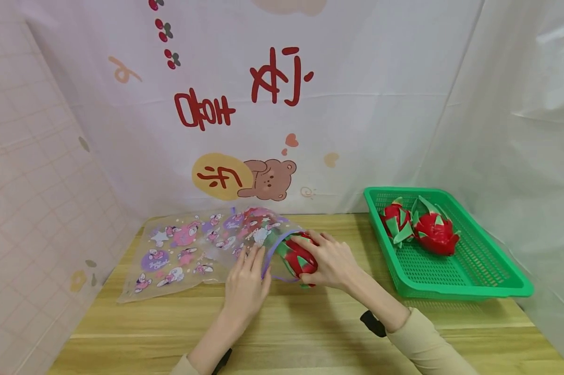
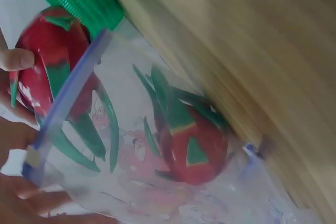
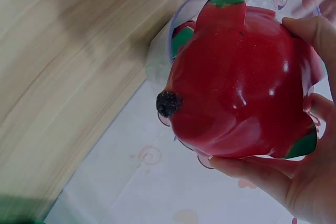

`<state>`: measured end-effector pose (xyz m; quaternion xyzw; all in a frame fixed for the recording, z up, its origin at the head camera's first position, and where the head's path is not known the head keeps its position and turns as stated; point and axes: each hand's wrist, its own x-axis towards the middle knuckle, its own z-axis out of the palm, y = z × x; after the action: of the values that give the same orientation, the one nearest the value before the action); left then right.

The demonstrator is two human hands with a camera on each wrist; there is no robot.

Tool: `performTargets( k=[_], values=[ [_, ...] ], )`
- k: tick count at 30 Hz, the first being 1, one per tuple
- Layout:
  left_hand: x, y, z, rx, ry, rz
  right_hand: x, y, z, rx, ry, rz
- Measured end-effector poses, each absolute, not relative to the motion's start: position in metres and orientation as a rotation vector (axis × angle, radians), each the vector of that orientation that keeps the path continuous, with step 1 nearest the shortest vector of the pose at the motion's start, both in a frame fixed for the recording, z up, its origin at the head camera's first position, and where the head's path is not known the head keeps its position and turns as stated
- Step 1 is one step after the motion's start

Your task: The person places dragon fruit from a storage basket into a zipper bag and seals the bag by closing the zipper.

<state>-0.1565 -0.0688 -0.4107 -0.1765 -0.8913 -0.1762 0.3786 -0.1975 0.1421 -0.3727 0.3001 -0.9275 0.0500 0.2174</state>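
My right hand grips a red toy dragon fruit with green-tipped scales, thumb and fingers spread around it. The fruit's leafy end points into the mouth of a clear plastic zip bag printed with pink and purple cartoons. At that mouth, my left hand holds the purple-edged rim, its fingers lying along the bag. Another dragon fruit lies inside the bag, seen through the film in the left wrist view. The bag's flat end stretches left over the table.
A green plastic basket stands at the right of the wooden table. Inside it lie two dragon fruits, one on the left and a larger one. A printed white cloth hangs behind the table.
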Motion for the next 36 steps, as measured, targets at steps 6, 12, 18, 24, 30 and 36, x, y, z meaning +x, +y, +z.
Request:
performTargets(
  k=[6, 12, 18, 24, 30, 36],
  values=[
    [-0.145, -0.074, -0.416, -0.352, -2.363, -0.542, -0.194, 0.138, -0.375, 0.849, -2.507, 0.149],
    [-0.146, -0.074, -0.418, -0.378, -2.348, -0.543, -0.190, 0.131, -0.378, 0.852, -2.475, 0.186],
    [-0.148, -0.075, -0.417, -0.413, -2.319, -0.533, -0.188, 0.123, -0.385, 0.829, -2.441, 0.222],
    [-0.148, -0.076, -0.417, -0.428, -2.333, -0.528, -0.188, 0.117, -0.386, 0.778, -2.474, 0.248],
    [-0.147, -0.077, -0.418, -0.439, -2.338, -0.516, -0.193, 0.114, -0.380, 0.711, -2.528, 0.312],
    [-0.145, -0.077, -0.418, -0.443, -2.377, -0.525, -0.195, 0.107, -0.382, 0.647, -2.570, 0.382]
  ],
)
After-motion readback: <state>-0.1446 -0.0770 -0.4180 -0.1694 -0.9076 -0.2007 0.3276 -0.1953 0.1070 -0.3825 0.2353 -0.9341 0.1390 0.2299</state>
